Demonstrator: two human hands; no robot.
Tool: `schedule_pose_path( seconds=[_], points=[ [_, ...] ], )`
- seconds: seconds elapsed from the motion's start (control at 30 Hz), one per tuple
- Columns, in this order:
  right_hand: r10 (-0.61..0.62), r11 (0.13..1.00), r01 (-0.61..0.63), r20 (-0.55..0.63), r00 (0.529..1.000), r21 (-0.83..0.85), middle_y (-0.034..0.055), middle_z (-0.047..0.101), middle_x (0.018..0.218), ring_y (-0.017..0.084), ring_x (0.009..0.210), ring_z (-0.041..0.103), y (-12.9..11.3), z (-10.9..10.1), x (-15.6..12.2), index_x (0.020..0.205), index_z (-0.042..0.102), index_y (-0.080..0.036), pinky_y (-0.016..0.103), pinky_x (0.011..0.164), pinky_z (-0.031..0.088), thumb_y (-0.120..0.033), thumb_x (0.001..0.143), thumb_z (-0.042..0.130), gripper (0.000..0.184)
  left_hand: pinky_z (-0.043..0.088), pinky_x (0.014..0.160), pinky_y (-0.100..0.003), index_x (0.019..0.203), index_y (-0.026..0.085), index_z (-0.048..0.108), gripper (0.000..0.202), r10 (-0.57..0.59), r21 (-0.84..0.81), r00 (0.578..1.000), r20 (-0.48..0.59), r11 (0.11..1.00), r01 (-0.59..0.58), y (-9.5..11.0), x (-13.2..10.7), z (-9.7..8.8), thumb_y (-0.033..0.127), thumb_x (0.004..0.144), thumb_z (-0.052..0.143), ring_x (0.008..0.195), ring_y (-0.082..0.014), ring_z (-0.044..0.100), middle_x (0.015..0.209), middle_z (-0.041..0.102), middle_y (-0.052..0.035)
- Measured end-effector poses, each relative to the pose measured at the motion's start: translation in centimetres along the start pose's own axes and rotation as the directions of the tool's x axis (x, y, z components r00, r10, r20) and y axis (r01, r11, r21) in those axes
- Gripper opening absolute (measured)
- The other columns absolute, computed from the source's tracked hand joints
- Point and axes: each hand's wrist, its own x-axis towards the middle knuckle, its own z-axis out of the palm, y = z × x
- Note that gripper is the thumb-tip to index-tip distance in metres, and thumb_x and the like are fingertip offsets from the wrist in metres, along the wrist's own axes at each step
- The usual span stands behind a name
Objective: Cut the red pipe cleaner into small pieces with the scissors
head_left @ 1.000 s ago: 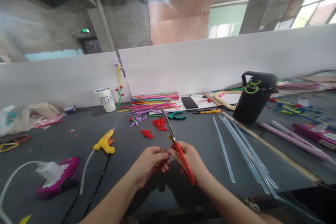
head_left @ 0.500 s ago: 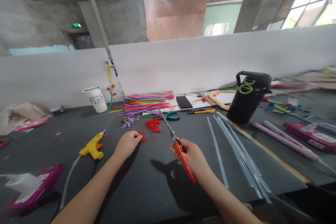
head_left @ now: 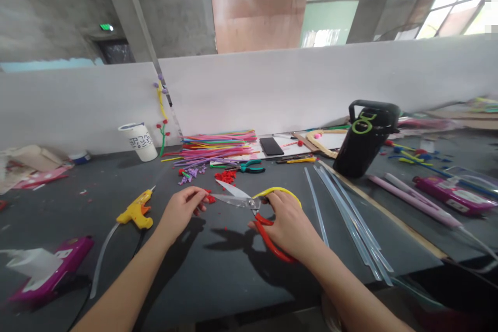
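My right hand grips a pair of scissors with one yellow and one red handle. Their blades are spread and point left. The thumb and fingers of my left hand are pinched together at the tip of the lower blade; what they hold is too small to make out. Red fuzzy bits show right by those fingertips, and I cannot tell whether any are in the pinch. Just beyond the blades lies a pile of short red pieces, with small purple pieces to its left.
A yellow glue gun lies left of my hands. Behind are colored pipe cleaners, teal-handled pliers and a phone. Clear glue sticks and a black bottle are at right, a white cup at back left.
The scissors have opened and swung so that their blades point left toward my left hand. My left hand has lifted slightly from the tabletop beside the red bits.
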Motion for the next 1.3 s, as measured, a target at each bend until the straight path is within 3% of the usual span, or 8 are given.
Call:
schedule_pose_path(
  seconds=[0.2, 0.5, 0.77, 0.87, 0.97, 1.03, 1.13, 1.3],
  points=[
    [0.147, 0.989, -0.147, 0.006, 0.989, 0.034, 0.0038, 0.056, 0.074, 0.017, 0.066, 0.050, 0.2, 0.0, 0.3, 0.076, 0.050, -0.019, 0.025, 0.056, 0.033, -0.048, 0.069, 0.052, 0.030, 0.036, 0.087, -0.033, 0.096, 0.019, 0.056, 0.028, 0.141, 0.091, 0.981, 0.130, 0.984, -0.153, -0.2, -0.3, 2.3, 0.033, 0.079, 0.040, 0.097, -0.0200, 0.053, 0.103, 0.060, -0.0080],
    [0.145, 0.988, -0.145, 0.009, 0.989, 0.042, 0.0001, 0.053, 0.064, 0.016, 0.060, 0.048, 0.2, -0.2, 0.4, 0.071, 0.049, -0.020, 0.023, 0.052, 0.029, -0.040, 0.070, 0.050, 0.020, 0.016, 0.100, -0.046, 0.130, 0.010, 0.019, 0.068, 0.240, 0.230, 0.938, 0.251, 0.926, -0.298, -2.0, 0.3, 6.4, 0.037, 0.075, 0.047, 0.115, -0.0250, 0.038, 0.122, 0.044, -0.0173],
    [0.146, 0.985, -0.145, -0.003, 0.989, 0.098, 0.0008, 0.055, 0.066, 0.015, 0.061, 0.048, 0.3, -0.4, 0.2, 0.073, 0.051, -0.020, 0.023, 0.053, 0.030, -0.040, 0.070, 0.051, 0.021, 0.021, 0.100, -0.042, 0.129, 0.017, 0.031, 0.066, 0.295, 0.108, 0.815, 0.499, 0.912, -0.396, 2.0, -4.6, 7.2, 0.045, 0.072, 0.050, 0.124, -0.0281, 0.026, 0.135, 0.033, -0.0150],
    [0.145, 0.984, -0.143, -0.009, 0.989, 0.103, 0.0001, 0.054, 0.064, 0.015, 0.059, 0.048, 0.2, -0.3, 0.2, 0.073, 0.051, -0.020, 0.023, 0.051, 0.029, -0.044, 0.069, 0.052, 0.024, 0.043, 0.083, -0.035, 0.123, 0.022, 0.040, 0.045, 0.351, -0.172, 0.705, 0.616, 0.934, -0.314, 3.5, -5.9, 8.8, 0.035, 0.080, 0.042, 0.103, -0.0228, 0.053, 0.116, 0.056, -0.0115],
    [0.154, 0.984, -0.150, -0.027, 0.988, 0.097, 0.0000, 0.053, 0.063, 0.015, 0.057, 0.047, 0.4, -0.3, 0.2, 0.072, 0.052, -0.020, 0.023, 0.050, 0.027, -0.045, 0.069, 0.051, 0.026, 0.048, 0.046, -0.028, 0.104, 0.017, 0.055, 0.035, 0.187, -0.051, 0.879, 0.439, 0.982, -0.183, 3.0, -4.6, 9.6, 0.019, 0.084, 0.026, 0.049, -0.0152, 0.061, 0.064, 0.066, -0.0057],
    [0.166, 0.983, -0.161, -0.042, 0.985, 0.092, 0.0001, 0.052, 0.062, 0.015, 0.057, 0.047, 0.7, -0.4, 0.3, 0.071, 0.052, -0.020, 0.023, 0.049, 0.027, -0.043, 0.070, 0.051, 0.024, 0.049, 0.055, -0.031, 0.105, 0.016, 0.053, 0.035, 0.174, 0.023, 0.929, 0.328, 0.981, -0.191, 1.9, -2.4, 8.9, 0.009, 0.077, 0.033, 0.061, -0.0165, 0.062, 0.071, 0.065, -0.0073],
    [0.187, 0.979, -0.182, -0.057, 0.981, 0.090, -0.0001, 0.051, 0.060, 0.015, 0.056, 0.046, 1.0, -0.4, 0.4, 0.069, 0.051, -0.020, 0.023, 0.049, 0.026, -0.040, 0.070, 0.050, 0.021, 0.038, 0.087, -0.038, 0.093, 0.019, 0.058, 0.033, 0.213, 0.173, 0.962, 0.171, 0.955, -0.242, 0.6, 1.7, 6.8, 0.002, 0.067, 0.047, 0.103, -0.0210, 0.049, 0.110, 0.054, -0.0095],
    [0.194, 0.977, -0.186, -0.073, 0.978, 0.104, -0.0009, 0.049, 0.059, 0.014, 0.055, 0.044, 0.9, 0.0, 0.8, 0.070, 0.049, -0.020, 0.023, 0.049, 0.026, -0.040, 0.070, 0.050, 0.020, 0.044, 0.077, -0.040, 0.099, 0.016, 0.055, 0.022, 0.260, 0.423, 0.948, 0.186, 0.849, -0.316, 0.1, 6.4, 5.8, 0.023, 0.080, 0.048, 0.089, -0.0186, 0.054, 0.103, 0.056, -0.0073]
  ],
)
